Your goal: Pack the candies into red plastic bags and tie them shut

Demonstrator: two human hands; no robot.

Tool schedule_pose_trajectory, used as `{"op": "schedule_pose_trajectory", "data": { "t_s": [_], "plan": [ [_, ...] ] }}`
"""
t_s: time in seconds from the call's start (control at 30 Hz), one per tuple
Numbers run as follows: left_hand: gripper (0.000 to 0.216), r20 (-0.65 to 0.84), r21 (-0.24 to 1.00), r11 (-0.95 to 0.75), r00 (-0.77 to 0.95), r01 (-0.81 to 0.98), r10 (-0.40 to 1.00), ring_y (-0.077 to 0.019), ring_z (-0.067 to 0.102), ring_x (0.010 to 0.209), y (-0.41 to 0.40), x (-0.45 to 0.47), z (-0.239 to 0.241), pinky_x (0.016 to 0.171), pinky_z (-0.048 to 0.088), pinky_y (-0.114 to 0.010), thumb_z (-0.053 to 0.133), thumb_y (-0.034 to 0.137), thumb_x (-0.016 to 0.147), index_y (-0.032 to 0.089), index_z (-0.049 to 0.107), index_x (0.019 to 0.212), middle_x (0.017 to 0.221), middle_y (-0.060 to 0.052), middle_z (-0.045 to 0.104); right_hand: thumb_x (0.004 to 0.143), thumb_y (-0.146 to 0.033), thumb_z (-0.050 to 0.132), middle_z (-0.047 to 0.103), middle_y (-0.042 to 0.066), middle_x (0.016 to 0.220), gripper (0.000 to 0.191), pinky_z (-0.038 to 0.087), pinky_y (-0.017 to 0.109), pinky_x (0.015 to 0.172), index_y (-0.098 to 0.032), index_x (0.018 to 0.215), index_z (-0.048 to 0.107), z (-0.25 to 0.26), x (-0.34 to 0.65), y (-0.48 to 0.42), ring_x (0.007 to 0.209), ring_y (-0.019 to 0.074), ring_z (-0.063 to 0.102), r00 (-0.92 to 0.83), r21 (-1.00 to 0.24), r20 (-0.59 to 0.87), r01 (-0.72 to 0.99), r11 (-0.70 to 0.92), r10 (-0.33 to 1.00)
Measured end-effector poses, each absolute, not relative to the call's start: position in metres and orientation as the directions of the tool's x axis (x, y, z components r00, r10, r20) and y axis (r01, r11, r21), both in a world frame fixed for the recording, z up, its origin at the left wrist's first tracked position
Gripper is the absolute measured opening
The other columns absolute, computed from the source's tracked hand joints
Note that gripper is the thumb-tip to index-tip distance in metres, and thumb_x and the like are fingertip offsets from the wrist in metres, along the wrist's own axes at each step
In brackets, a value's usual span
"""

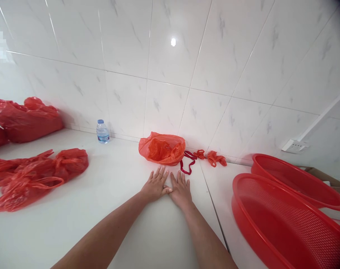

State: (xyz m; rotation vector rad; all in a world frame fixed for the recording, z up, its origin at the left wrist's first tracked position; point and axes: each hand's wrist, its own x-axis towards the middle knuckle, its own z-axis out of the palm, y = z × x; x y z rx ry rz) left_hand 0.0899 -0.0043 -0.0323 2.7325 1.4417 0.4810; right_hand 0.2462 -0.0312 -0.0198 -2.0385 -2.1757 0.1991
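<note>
My left hand and my right hand lie flat, side by side, on the white counter. Their fingers are stretched out and their thumbs touch. Neither hand holds anything. Just beyond the fingertips sits an orange-red plastic bag against the tiled wall. A dark red cord lies beside the bag, close to my right hand's fingertips.
Crumpled red bags lie at the left, with a fuller red bag behind them. A small water bottle stands by the wall. Two red mesh basins sit at the right. A wall socket is above them.
</note>
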Motion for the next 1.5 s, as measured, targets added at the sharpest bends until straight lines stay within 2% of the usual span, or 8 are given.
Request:
{"op": "schedule_pose_trajectory", "data": {
  "t_s": [0.17,0.4,0.67,0.97,1.3,1.5],
  "plan": [
    [0.083,0.305,0.147,-0.575,0.516,0.805,0.8,-0.0306,0.0,0.141,-0.004,0.091,-0.035,0.11,0.012,-0.054,0.022,0.069,0.083,0.016,0.015,0.147,0.154,-0.015,0.003,0.087,-0.061,0.029,-0.009,0.007,0.154,0.073,-0.002,0.052,0.108,-0.028,0.147,0.003,-0.019,0.245,-0.035,0.14,0.0278,-0.013,-0.068,-0.143,0.107,0.986,0.083,0.992],
    [0.087,0.272,0.174,-0.578,0.525,0.797,0.806,-0.0304,-0.001,0.141,-0.007,0.091,-0.029,0.111,0.01,-0.052,0.019,0.071,0.082,0.013,0.015,0.147,0.154,-0.016,0.003,0.086,-0.063,0.029,-0.005,0.012,0.154,0.079,-0.001,0.053,0.109,-0.022,0.147,0.001,-0.027,0.245,-0.033,0.14,0.0283,-0.011,-0.071,-0.113,0.173,0.989,0.091,0.982],
    [0.088,0.259,0.186,-0.58,0.53,0.793,0.808,-0.03,-0.001,0.141,-0.005,0.09,-0.031,0.111,0.011,-0.052,0.02,0.072,0.081,0.014,0.014,0.147,0.153,-0.015,0.004,0.086,-0.064,0.025,-0.003,0.013,0.154,0.083,-0.001,0.051,0.11,-0.013,0.147,0.001,-0.028,0.244,-0.031,0.14,0.0263,-0.01,-0.072,-0.085,0.146,0.993,0.085,0.987],
    [0.088,0.253,0.191,-0.578,0.529,0.793,0.81,-0.0298,0.001,0.141,-0.005,0.09,-0.031,0.112,0.012,-0.051,0.019,0.072,0.082,0.012,0.014,0.147,0.153,-0.015,0.005,0.086,-0.066,0.02,-0.002,0.013,0.154,0.086,-0.003,0.05,0.11,-0.007,0.146,0.003,-0.029,0.245,-0.03,0.14,0.0261,-0.012,-0.082,-0.112,0.128,0.989,0.096,0.988],
    [0.087,0.217,0.206,-0.577,0.538,0.79,0.815,-0.0297,0.006,0.141,-0.006,0.09,-0.031,0.111,0.015,-0.05,0.017,0.072,0.082,0.013,0.02,0.146,0.153,-0.014,0.011,0.086,-0.065,0.02,-0.004,0.012,0.154,0.083,-0.002,0.052,0.109,-0.011,0.147,0.003,-0.027,0.246,-0.027,0.14,0.0246,-0.012,-0.087,-0.138,0.014,0.986,0.088,0.996],
    [0.086,0.189,0.212,-0.563,0.532,0.799,0.826,-0.0307,0.012,0.14,-0.006,0.091,-0.031,0.111,0.015,-0.05,0.017,0.073,0.081,0.015,0.026,0.145,0.152,-0.012,0.019,0.087,-0.063,0.02,-0.001,0.012,0.154,0.08,0.002,0.052,0.109,-0.013,0.147,0.007,-0.028,0.248,-0.026,0.141,0.0262,-0.006,-0.112,-0.159,0.005,0.981,0.112,0.994]
  ]
}}
